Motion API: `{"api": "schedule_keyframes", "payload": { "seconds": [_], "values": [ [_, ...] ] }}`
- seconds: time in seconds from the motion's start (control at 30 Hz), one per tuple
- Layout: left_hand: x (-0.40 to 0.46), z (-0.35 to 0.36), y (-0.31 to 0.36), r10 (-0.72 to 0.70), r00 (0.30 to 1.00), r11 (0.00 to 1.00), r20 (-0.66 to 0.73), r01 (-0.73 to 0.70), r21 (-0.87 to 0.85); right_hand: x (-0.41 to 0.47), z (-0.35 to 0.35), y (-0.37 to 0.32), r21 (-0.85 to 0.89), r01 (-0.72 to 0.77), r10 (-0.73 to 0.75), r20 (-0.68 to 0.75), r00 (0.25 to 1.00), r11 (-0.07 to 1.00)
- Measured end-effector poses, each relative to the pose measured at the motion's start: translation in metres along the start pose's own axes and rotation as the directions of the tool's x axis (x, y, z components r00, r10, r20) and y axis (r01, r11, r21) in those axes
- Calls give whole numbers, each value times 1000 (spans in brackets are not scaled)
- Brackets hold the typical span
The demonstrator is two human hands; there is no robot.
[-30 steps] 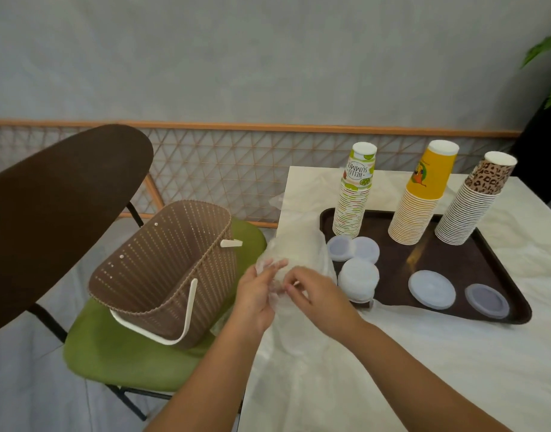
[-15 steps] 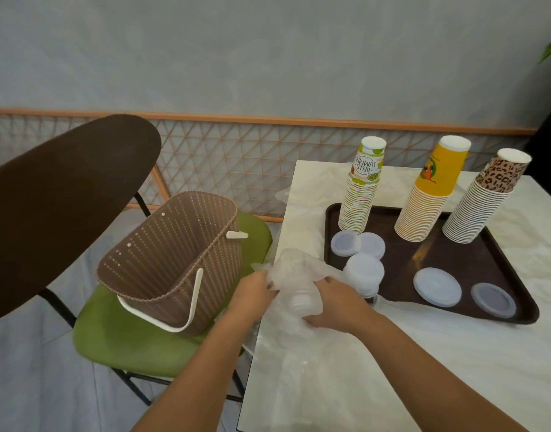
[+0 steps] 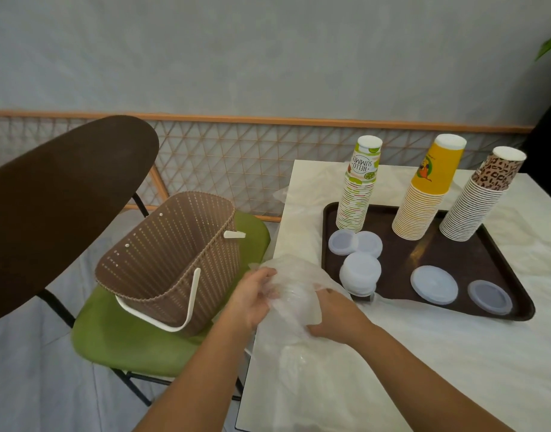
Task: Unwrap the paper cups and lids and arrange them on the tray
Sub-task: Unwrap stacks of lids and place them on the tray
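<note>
A clear plastic wrapper (image 3: 294,294) with a sleeve of lids inside lies at the table's left edge. My left hand (image 3: 252,297) grips its left side and my right hand (image 3: 333,313) grips its right side. Behind them a dark brown tray (image 3: 455,266) carries three upside-down cup stacks: a green-printed stack (image 3: 358,188), a yellow stack (image 3: 430,188) and a leopard-print stack (image 3: 483,194). Loose translucent lids lie on the tray: two overlapping lids (image 3: 355,243), a short lid stack (image 3: 361,272), a single lid (image 3: 434,285) and another lid (image 3: 489,297).
A brown woven basket (image 3: 174,263) with a white handle sits on a green chair seat (image 3: 137,341) left of the white table (image 3: 439,369). A dark brown chair back (image 3: 59,201) rises at far left. More clear plastic lies over the tabletop. A mesh rail runs along the wall.
Both hands have shifted on the plastic wrapper: the right hand dropped lower on its right side and the wrapper is bunched up between the hands. The view moved slightly.
</note>
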State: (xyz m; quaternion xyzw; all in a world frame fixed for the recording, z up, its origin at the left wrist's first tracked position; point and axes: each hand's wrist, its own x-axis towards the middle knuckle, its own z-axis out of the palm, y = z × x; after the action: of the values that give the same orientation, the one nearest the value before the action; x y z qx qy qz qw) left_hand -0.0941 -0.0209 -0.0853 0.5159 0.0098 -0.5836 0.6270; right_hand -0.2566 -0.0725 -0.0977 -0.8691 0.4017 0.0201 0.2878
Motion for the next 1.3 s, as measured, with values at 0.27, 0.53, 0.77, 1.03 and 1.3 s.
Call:
{"api": "schedule_keyframes", "payload": {
  "seconds": [0.27, 0.53, 0.77, 1.03, 1.3],
  "values": [
    [7, -9, -11, 309, 951, 526, 12, -181, 831, 3, 0, -15, -34, 53, -53, 5, 999, 998],
    [9, -9, -9, 79, 993, 872, -83, -29, 489, 19, 2, -18, -75, 34, -29, 58, 998, 997],
    [13, -2, -6, 19, 1000, 944, 5, -20, 328, 29, 0, -13, -104, 30, -22, 77, 997, 994],
    [30, 17, 7, 146, 989, 901, 32, -146, 408, 28, 12, 4, -136, 88, -89, -6, 996, 987],
    [61, 22, -7, 265, 944, 801, -195, -103, 590, 28, 23, 21, -67, 164, -170, -96, 981, 984]
  ]
}}
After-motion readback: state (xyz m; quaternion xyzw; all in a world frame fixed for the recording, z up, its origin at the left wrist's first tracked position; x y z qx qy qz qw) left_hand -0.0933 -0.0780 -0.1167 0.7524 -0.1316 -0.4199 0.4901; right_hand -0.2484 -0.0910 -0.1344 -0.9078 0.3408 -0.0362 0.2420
